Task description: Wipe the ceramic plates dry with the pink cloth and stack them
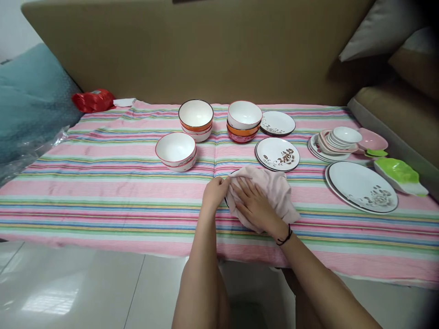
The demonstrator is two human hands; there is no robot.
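Note:
A pale pink cloth [279,194] lies spread over a dark-rimmed plate [227,201], and only a bit of the plate's left edge shows. My right hand [255,205] presses flat on the cloth with its fingers spread. At the left edge, my left hand [215,192] grips the plate's rim between thumb and fingers, right beside the cloth. Just beyond the cloth sits a small stack of floral plates [276,151]. To the left of my hands stands a pair of stacked white bowls with red rims [176,151].
Two more bowl stacks [195,114] [244,116] and floral plates [279,122] stand near the sofa back. On the right are small dishes [346,136], oval plates [363,186] and a green dish [398,172]. A red bundle [93,100] lies far left on the striped cloth [103,192].

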